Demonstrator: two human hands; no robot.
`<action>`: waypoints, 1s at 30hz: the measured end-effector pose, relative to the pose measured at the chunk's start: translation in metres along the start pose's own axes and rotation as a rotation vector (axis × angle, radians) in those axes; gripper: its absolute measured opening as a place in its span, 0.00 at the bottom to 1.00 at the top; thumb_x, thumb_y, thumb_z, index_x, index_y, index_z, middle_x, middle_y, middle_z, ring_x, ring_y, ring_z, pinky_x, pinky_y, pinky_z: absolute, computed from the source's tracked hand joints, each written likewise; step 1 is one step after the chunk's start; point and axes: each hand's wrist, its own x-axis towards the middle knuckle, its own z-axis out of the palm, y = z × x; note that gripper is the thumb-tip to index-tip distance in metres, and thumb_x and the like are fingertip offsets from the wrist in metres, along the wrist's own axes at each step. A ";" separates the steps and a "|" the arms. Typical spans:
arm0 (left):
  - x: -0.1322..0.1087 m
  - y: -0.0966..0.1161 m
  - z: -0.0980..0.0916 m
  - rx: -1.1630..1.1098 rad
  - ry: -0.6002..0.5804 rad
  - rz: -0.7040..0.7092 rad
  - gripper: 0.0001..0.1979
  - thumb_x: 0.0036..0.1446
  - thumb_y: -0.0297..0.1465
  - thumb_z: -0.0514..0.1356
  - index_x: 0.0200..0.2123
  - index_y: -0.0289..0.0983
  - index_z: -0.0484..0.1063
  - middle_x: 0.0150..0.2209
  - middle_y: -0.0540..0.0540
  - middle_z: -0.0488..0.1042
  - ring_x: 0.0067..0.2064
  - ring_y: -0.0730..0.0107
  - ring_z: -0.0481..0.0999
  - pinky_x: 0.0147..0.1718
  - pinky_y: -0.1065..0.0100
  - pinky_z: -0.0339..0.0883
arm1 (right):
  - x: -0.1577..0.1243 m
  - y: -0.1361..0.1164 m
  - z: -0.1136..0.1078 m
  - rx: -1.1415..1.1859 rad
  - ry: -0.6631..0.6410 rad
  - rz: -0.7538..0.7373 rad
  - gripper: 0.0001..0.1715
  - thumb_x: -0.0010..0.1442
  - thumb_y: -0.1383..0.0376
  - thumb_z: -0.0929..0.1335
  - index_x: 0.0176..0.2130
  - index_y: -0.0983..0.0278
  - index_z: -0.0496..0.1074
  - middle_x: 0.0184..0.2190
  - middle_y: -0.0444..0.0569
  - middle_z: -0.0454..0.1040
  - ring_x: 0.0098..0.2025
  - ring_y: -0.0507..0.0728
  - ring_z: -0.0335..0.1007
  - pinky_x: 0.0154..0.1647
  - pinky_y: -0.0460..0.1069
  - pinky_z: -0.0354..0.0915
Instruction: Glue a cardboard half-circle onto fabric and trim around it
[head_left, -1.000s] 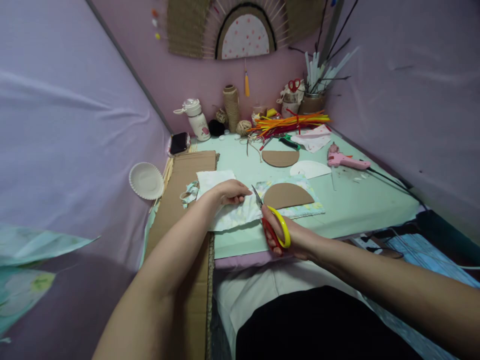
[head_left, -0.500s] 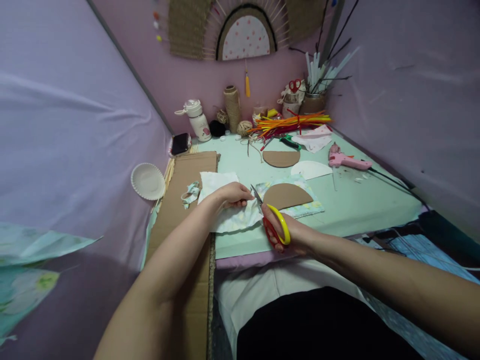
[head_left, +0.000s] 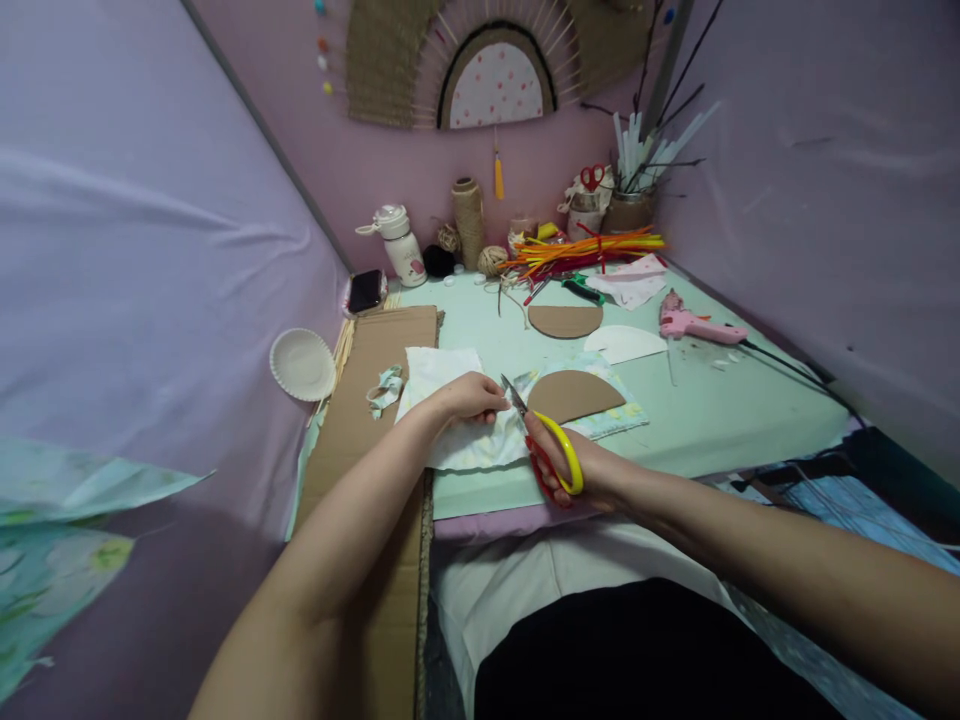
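Note:
My left hand (head_left: 478,397) pinches the edge of a pale floral fabric piece (head_left: 469,450) lying over the cardboard sheet and the table. In my right hand (head_left: 574,465) is a pair of scissors (head_left: 564,445) with yellow and red handles. Their blades point up and left at the fabric's edge, close to my left fingertips, and look slightly parted. Just right of them, a cardboard half-circle (head_left: 574,396) rests on another floral fabric piece (head_left: 632,412). A small fabric scrap (head_left: 385,391) lies on the cardboard at left.
A long cardboard sheet (head_left: 390,340) runs along the left side. Behind are a second cardboard half-circle (head_left: 565,321), a white half-circle (head_left: 626,343), green-handled pliers (head_left: 583,290) and coloured pipe cleaners (head_left: 585,251). A pink glue gun (head_left: 697,324) with a cord lies right; a white bottle (head_left: 403,247) stands at back.
The view has shifted slightly, so the background sits a little lower and further right. Both hands, the scissors and the fabric stay nearly where they were.

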 end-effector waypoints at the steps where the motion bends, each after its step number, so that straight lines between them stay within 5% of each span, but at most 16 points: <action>1: -0.001 0.000 0.000 0.002 0.000 0.004 0.15 0.51 0.31 0.65 0.16 0.36 0.67 0.14 0.52 0.67 0.16 0.79 0.57 0.15 0.73 0.47 | 0.000 0.002 0.000 -0.001 -0.001 -0.014 0.37 0.55 0.31 0.62 0.22 0.60 0.56 0.10 0.36 0.55 0.10 0.47 0.48 0.10 0.44 0.46; 6: -0.020 0.000 -0.012 -0.063 0.061 0.066 0.13 0.52 0.30 0.64 0.20 0.36 0.67 0.16 0.54 0.65 0.18 0.80 0.60 0.17 0.75 0.50 | -0.015 -0.001 -0.003 -0.140 -0.081 -0.041 0.39 0.59 0.31 0.57 0.21 0.60 0.57 0.11 0.38 0.57 0.11 0.47 0.51 0.13 0.44 0.50; 9: -0.045 0.005 -0.035 -0.324 0.144 0.199 0.09 0.51 0.30 0.66 0.24 0.35 0.68 0.19 0.56 0.62 0.19 0.83 0.61 0.18 0.78 0.52 | -0.025 -0.017 -0.013 -0.226 -0.103 -0.107 0.37 0.59 0.32 0.57 0.23 0.60 0.58 0.14 0.38 0.59 0.12 0.48 0.51 0.14 0.45 0.50; 11: -0.064 0.013 -0.054 -0.528 0.229 0.330 0.08 0.48 0.29 0.68 0.27 0.35 0.70 0.21 0.55 0.65 0.20 0.85 0.62 0.19 0.80 0.55 | -0.020 -0.031 -0.028 -0.303 -0.003 -0.176 0.34 0.59 0.33 0.59 0.25 0.59 0.59 0.15 0.39 0.60 0.13 0.49 0.53 0.14 0.46 0.50; 14: -0.088 0.032 -0.077 -0.772 0.517 0.601 0.08 0.51 0.30 0.67 0.30 0.37 0.70 0.25 0.54 0.71 0.22 0.84 0.67 0.21 0.82 0.61 | 0.005 -0.052 -0.065 -0.520 0.317 -0.296 0.24 0.61 0.43 0.64 0.30 0.59 0.61 0.18 0.41 0.65 0.18 0.53 0.60 0.19 0.47 0.56; 17: -0.101 0.050 -0.090 -0.852 0.700 0.759 0.06 0.56 0.33 0.64 0.32 0.39 0.68 0.29 0.54 0.75 0.27 0.81 0.75 0.22 0.82 0.63 | 0.039 -0.067 -0.104 -1.018 0.684 -0.293 0.17 0.60 0.52 0.67 0.39 0.63 0.69 0.30 0.53 0.77 0.30 0.60 0.72 0.27 0.49 0.60; 22: -0.108 0.074 -0.087 -0.739 0.708 0.723 0.06 0.58 0.30 0.64 0.35 0.37 0.68 0.32 0.52 0.78 0.35 0.74 0.82 0.23 0.82 0.65 | 0.070 -0.069 -0.139 -1.283 0.716 -0.256 0.20 0.63 0.57 0.65 0.45 0.71 0.74 0.39 0.67 0.79 0.42 0.70 0.77 0.35 0.53 0.62; 27: -0.124 0.106 -0.074 -0.716 0.750 0.809 0.07 0.64 0.32 0.61 0.42 0.37 0.68 0.40 0.51 0.79 0.51 0.65 0.81 0.38 0.77 0.73 | 0.061 -0.080 -0.121 -1.336 0.676 -0.381 0.18 0.60 0.59 0.67 0.42 0.71 0.76 0.43 0.70 0.78 0.47 0.72 0.74 0.41 0.57 0.65; 30: -0.130 0.131 -0.051 -0.648 0.630 0.890 0.03 0.66 0.29 0.57 0.43 0.37 0.68 0.41 0.51 0.79 0.51 0.63 0.80 0.40 0.73 0.75 | 0.037 -0.106 -0.083 -0.941 0.450 -0.657 0.31 0.58 0.53 0.71 0.55 0.66 0.67 0.39 0.56 0.78 0.40 0.63 0.75 0.36 0.52 0.67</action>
